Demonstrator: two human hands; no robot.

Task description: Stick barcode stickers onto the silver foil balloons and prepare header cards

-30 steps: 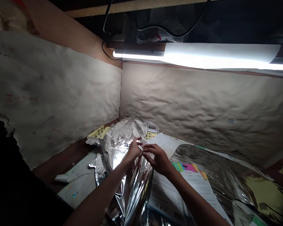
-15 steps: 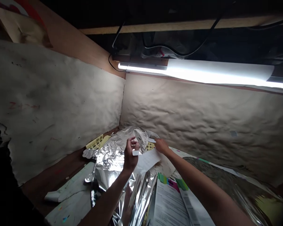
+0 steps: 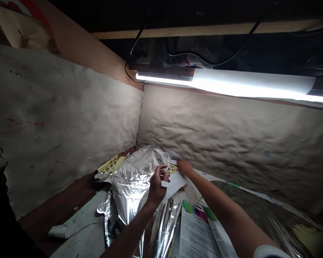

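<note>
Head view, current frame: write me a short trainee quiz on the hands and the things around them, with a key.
1. Multiple choice: what is at the fingers of the left hand? A) a pen; B) a small white piece; C) scissors.
2. True or false: in the picture, the silver foil lies left of the printed pages.
3. Short answer: which hand is by the far end of the white sheet?

Key: 1 B; 2 true; 3 the right hand.
</note>
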